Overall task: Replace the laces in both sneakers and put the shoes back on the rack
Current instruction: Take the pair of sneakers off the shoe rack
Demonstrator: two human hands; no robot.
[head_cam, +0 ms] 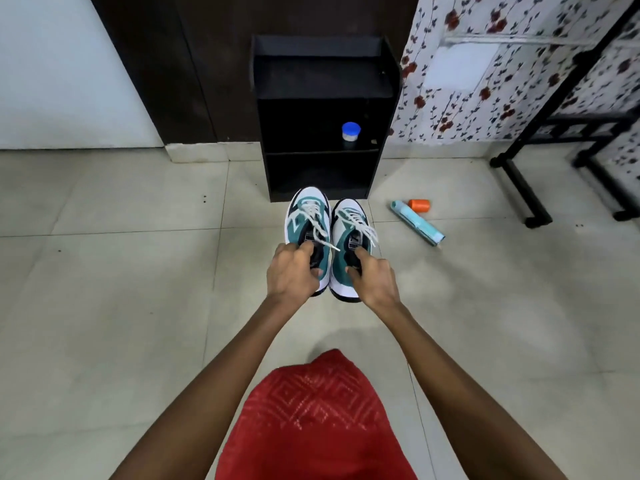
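Two white and teal sneakers with white laces are held side by side in front of me, toes pointing at the rack. My left hand (292, 273) grips the left sneaker (304, 216) at its opening, fingers curled inside the collar. My right hand (374, 278) grips the right sneaker (351, 223) the same way. The black shoe rack (322, 157) stands just beyond the toes against the wall, with its lower shelf open toward me. Whether the soles touch the floor I cannot tell.
A small jar with a blue lid (350, 131) stands on the rack's middle shelf. A teal tube (417, 223) and an orange spool (419, 205) lie on the tiled floor to the right. A black metal frame (530, 188) stands at far right. Red cloth (311, 420) covers my lap.
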